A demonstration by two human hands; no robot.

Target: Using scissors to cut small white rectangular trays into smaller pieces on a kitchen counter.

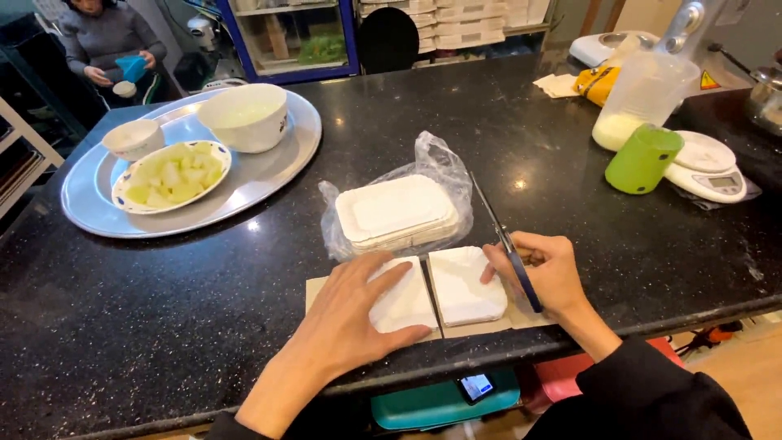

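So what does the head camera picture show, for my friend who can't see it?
A person's left hand presses one white paper tray on a black counter, while the right hand holds scissors beside a second tray. Behind lie a bagged tray stack and a silver platter of bowls.

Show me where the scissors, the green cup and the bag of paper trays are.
scissors [521, 281]: head view, on the dark handle in the right hand.
green cup [643, 159]: head view, on its side wall.
bag of paper trays [397, 210]: head view, on the top tray.
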